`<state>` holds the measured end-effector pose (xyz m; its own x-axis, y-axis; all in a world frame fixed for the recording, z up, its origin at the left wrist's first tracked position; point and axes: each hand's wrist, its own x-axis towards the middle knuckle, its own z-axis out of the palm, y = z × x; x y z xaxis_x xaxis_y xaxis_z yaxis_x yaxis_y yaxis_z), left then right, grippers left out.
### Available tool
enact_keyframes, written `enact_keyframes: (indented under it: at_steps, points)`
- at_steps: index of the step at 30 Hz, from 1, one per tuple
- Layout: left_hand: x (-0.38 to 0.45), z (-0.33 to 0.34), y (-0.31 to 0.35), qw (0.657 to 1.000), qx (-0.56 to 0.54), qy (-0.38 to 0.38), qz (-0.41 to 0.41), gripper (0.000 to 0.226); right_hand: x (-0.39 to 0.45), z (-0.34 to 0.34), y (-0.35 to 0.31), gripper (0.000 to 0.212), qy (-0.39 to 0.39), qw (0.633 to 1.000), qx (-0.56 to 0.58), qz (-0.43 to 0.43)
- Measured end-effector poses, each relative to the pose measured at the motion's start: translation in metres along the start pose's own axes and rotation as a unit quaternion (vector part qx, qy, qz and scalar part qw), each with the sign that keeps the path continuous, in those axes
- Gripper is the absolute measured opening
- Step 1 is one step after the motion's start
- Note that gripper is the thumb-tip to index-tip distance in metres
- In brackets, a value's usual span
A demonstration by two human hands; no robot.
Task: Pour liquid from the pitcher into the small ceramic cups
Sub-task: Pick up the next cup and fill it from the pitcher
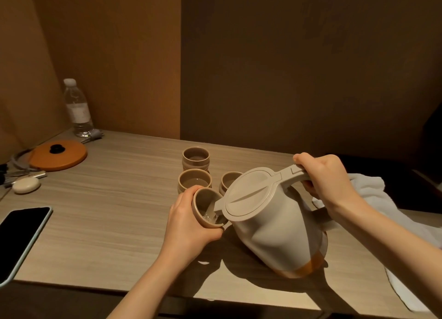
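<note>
My right hand (327, 177) grips the handle of a beige lidded pitcher (275, 232), thumb on the lid lever. The pitcher is tilted left, its spout over a small beige ceramic cup (203, 206). My left hand (189, 223) holds this cup, tilted toward the spout, and clear liquid is pooling inside it. Three more cups stand on the table just behind: one (195, 181) with liquid in it, one (228, 181) partly hidden by the pitcher lid, and a far cup (196, 157) that sits on top of another.
A wooden table (114, 199) holds a phone (21, 237) at the left edge, an orange lid (64, 157), a white oval object (26, 185), cables, and a water bottle (77, 108) in the back corner. A white towel (373, 192) lies at the right.
</note>
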<state>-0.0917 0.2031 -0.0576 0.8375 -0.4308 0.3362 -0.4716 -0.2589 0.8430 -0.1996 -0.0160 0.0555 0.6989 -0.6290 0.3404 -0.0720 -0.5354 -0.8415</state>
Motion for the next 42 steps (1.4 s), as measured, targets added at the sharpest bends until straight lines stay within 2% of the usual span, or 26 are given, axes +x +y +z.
enact_keyframes:
  at_steps: [24,42]
  points:
    - [-0.0022,0.0006,-0.0025,1.0,-0.008,0.007,-0.01,0.086,0.0022,0.004,-0.0016,0.053,-0.004,1.0,-0.013,-0.019]
    - [-0.0048,-0.0005,-0.0028,0.999,-0.026,0.005,-0.034,0.086,0.0032,0.0076,-0.0025,0.047,-0.006,1.0,-0.015,-0.007]
